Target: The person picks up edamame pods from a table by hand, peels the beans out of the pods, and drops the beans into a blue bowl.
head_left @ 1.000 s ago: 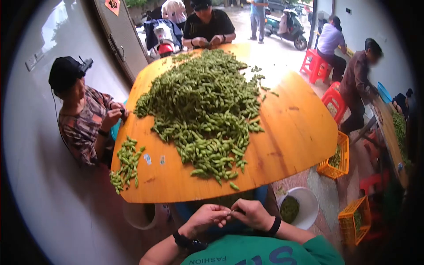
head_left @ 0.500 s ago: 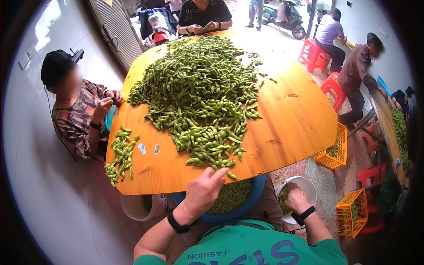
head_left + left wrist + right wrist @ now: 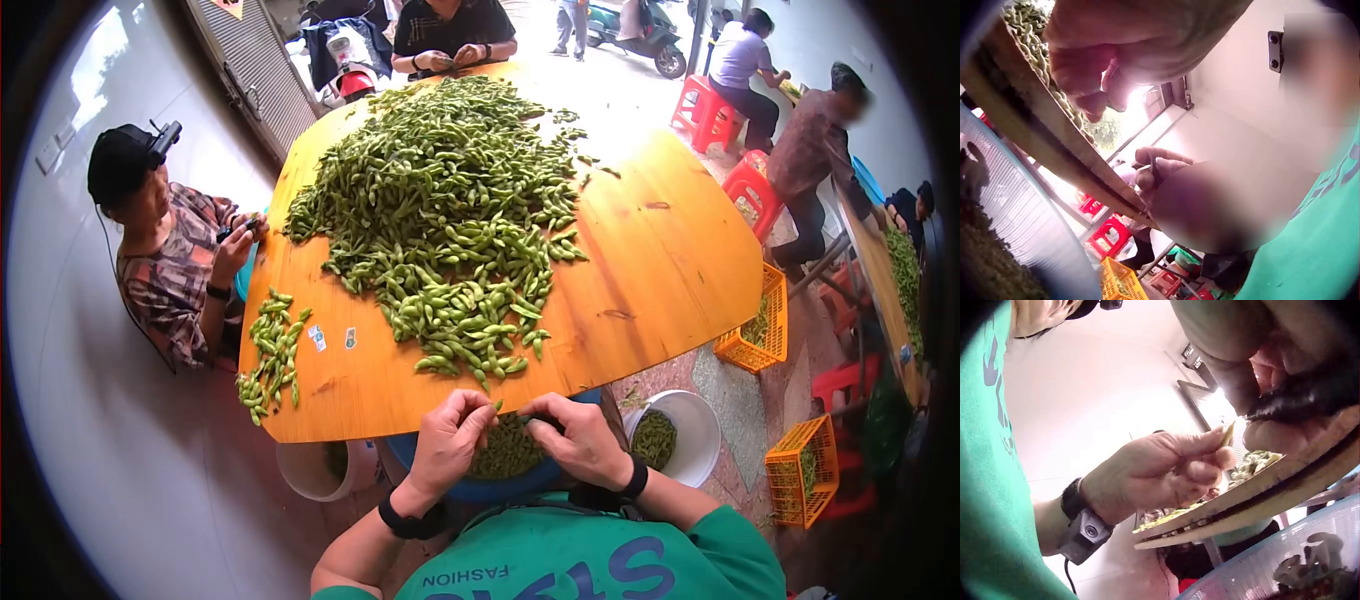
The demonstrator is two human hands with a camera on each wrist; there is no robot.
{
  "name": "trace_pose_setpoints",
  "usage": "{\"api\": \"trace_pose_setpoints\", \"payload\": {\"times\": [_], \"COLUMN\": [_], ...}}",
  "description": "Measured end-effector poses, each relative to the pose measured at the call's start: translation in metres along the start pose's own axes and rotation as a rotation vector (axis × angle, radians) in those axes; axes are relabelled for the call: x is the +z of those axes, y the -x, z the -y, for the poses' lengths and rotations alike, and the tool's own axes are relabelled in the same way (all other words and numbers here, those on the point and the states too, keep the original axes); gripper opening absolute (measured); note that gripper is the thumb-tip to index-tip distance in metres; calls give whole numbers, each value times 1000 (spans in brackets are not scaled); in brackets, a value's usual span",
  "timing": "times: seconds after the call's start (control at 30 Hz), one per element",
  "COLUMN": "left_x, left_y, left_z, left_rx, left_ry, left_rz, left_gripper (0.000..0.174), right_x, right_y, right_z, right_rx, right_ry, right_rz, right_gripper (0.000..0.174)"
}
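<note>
Table (image 3: 660, 270), orange-brown wood, filling the middle of the head view. Pile of green pods (image 3: 440, 190), heaping over the table's upper middle and trailing toward its near edge. Tub (image 3: 480, 488), blue, sitting below that edge at lower middle, partly hiding behind the hands and holding a green mass. Bucket (image 3: 702, 435), white, standing at lower right, also holding greenery. Right hand (image 3: 583, 440), lower middle, closing around a dark tool, its fingers curling. Left hand (image 3: 447, 440), just left of it, pinching one pod between thumb and fingertips, the other fingers folding in. Dark tool (image 3: 1304, 394), upper right of the right wrist view, pointing its tip toward the pod; the views are not showing clearly whether the two are touching. Single pod (image 3: 1229, 434), centre right of that view, projecting beyond the left fingertips. Handling note: good work is probably depending on keeping that pod end exposed, holding the left fingertips behind the tool's line, pinching without crushing, and keeping both hands over the tub.
</note>
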State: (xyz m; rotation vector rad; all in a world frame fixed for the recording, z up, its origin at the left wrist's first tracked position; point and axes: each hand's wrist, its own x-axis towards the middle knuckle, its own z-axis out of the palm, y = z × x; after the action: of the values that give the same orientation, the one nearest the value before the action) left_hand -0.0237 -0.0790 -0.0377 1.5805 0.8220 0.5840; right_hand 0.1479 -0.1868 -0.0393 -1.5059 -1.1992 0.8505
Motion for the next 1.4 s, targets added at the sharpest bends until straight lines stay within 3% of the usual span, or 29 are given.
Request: {"api": "trace_pose_setpoints", "payload": {"times": [0.07,0.13,0.27,0.47,0.57,0.8,1.4], "left_x": [-1,-2,-4,0,-3,-5,10], "left_y": [5,9,11,17,17,16,23], "left_z": [-2,1,7,5,13,6,11], "left_rx": [-279,-325,-425,-356,-375,-407,-245], "left_ry": [367,423,525,424,562,693,413], "left_rz": [70,96,159,138,106,49,-26], "left_gripper": [14,15,17,20,22,20,10], "right_x": [9,18,14,15,16,15,22], "right_y": [-4,-5,-6,-9,-9,-6,-11], "right_z": [6,6,10,4,5,9,-2], "right_rx": [21,-17,-23,-82,-29,125,52], "right_ry": [25,-70,-23,67,-36,-75,-26], "right_rz": [32,-76,-2,-2,-59,70,54], "right_gripper": [17,18,19,18,15,18,14]}}
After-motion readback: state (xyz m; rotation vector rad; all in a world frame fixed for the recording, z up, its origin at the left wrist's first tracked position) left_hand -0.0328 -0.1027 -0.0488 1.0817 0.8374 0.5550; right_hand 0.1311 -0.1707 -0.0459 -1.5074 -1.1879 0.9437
